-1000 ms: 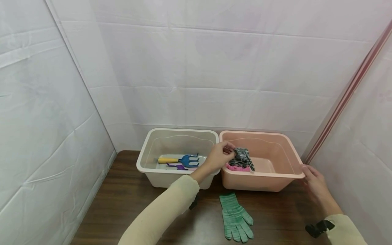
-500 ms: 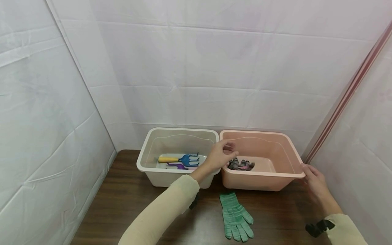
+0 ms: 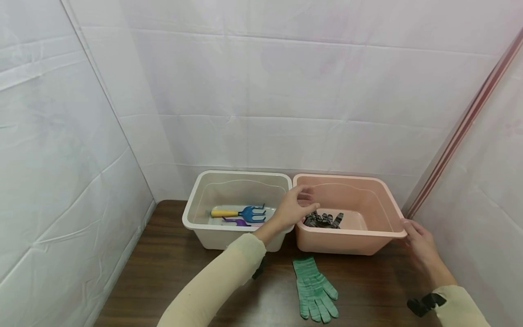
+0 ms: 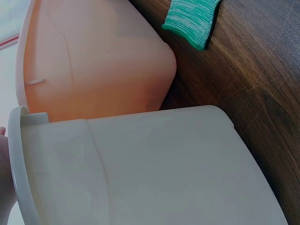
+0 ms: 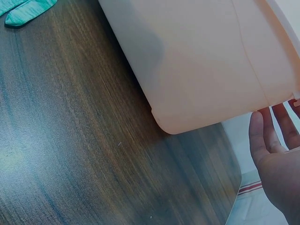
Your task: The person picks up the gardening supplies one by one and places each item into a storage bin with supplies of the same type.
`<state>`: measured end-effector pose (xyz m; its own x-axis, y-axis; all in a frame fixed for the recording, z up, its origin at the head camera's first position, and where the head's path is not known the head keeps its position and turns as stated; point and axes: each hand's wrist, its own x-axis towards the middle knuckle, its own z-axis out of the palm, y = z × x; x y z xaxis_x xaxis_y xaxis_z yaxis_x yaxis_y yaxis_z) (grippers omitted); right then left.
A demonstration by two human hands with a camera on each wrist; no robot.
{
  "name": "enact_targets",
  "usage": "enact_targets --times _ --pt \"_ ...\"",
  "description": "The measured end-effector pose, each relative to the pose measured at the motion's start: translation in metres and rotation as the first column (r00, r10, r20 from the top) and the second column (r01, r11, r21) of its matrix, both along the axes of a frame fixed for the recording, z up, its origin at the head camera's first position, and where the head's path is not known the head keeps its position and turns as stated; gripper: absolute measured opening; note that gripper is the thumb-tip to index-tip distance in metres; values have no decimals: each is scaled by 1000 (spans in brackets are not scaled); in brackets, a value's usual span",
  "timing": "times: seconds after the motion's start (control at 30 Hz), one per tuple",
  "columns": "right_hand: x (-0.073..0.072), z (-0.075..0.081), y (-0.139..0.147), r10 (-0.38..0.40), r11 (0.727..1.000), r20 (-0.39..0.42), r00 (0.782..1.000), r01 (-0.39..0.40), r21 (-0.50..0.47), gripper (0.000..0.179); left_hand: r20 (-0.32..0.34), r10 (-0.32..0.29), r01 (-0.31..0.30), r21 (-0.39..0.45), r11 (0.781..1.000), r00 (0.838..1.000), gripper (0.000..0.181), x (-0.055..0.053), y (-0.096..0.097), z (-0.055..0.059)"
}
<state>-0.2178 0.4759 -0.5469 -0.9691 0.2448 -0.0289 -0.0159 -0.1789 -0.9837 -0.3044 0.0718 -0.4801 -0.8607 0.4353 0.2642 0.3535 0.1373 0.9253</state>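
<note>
My left hand (image 3: pixel 295 208) is over the near left corner of the pink plastic bin (image 3: pixel 347 233), its fingers spread and holding nothing. Below its fingertips a black-and-grey striped knit glove (image 3: pixel 323 221) lies crumpled inside that bin, partly hidden by the front wall. At the opposite end, my right hand (image 3: pixel 421 240) holds the bin's right rim; in the right wrist view its fingers (image 5: pixel 257 133) reach up against the bin's side. A green knit glove (image 3: pixel 315 290) lies flat on the table in front of the pink bin.
A white plastic bin (image 3: pixel 241 234) stands directly left of the pink one, under my left forearm. In it lie a blue hand fork with a yellow handle (image 3: pixel 241 213) and a purple tool (image 3: pixel 239 222). White sheeting (image 3: pixel 245 91) hangs behind and at both sides of the wooden table (image 3: pixel 163 254).
The striped glove has left my left hand and dropped into the pink bin, covering the pink item seen there earlier. My left fingers have spread apart. The right hand stays at the rim.
</note>
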Motion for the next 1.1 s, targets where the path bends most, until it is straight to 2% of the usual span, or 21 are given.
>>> enact_targets --times 0.2,0.47,0.87,1.1 --pt "-1 0 -1 -12 1000 8 1000 12 10 12 -7 -3 3 14 1000 1000 54 -1 0 -1" --pt "2 0 -2 -20 999 15 1000 19 47 11 3 -2 2 -11 1000 1000 54 0 0 -1" --pt "3 1 -1 6 1000 -4 1000 -6 5 12 12 6 -6 6 1000 1000 53 0 0 -1" --pt "4 2 -3 -12 1000 42 999 11 28 10 17 3 -3 -23 1000 1000 54 0 -2 0"
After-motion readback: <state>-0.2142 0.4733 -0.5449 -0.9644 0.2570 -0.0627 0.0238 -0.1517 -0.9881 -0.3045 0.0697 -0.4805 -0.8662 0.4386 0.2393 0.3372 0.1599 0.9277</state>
